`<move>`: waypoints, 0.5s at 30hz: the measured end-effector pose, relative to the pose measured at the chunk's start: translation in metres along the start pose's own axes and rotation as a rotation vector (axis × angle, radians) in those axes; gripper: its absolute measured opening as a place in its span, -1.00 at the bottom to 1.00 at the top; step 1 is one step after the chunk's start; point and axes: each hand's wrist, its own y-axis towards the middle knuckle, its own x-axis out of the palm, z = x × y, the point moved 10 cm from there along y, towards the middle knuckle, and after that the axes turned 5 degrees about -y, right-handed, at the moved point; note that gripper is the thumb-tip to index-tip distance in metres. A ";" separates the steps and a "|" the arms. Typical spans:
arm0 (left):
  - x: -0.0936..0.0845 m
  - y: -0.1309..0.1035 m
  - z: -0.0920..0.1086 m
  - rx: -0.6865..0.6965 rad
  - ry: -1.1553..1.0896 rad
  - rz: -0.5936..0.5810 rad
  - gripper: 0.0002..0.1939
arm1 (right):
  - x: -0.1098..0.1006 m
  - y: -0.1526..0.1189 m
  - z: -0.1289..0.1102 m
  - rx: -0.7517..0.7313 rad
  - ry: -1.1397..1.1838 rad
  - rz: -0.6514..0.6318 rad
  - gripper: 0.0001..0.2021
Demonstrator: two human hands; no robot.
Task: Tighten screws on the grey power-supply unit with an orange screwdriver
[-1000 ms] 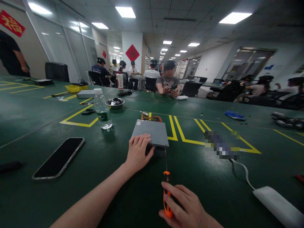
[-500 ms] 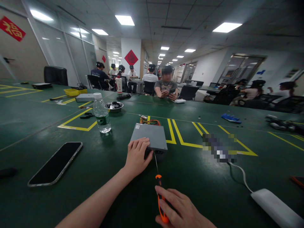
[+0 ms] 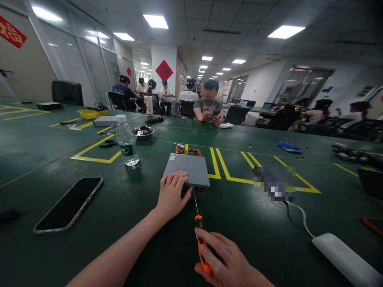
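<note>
Our left hand [image 3: 171, 195] clasps the power supply [image 3: 193, 168]; our right hand [image 3: 227, 255], nearer, grips the screwdriver [image 3: 198, 221], its shaft pointing far.

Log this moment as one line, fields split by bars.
left hand: resting on gray metal box | right hand: holding screwdriver | screwdriver tip: at box's near side | nearby: phone, bottle

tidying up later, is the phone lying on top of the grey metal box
No, the phone lies on the table, left of the box.
</note>
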 end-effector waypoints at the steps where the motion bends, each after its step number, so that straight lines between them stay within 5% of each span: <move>1: 0.000 0.000 0.000 0.000 0.001 0.000 -0.78 | -0.001 0.000 0.001 0.009 0.005 0.007 -0.85; 15: 0.000 0.000 0.001 0.015 0.015 -0.001 -0.78 | -0.016 0.004 0.012 0.040 0.017 0.075 -0.72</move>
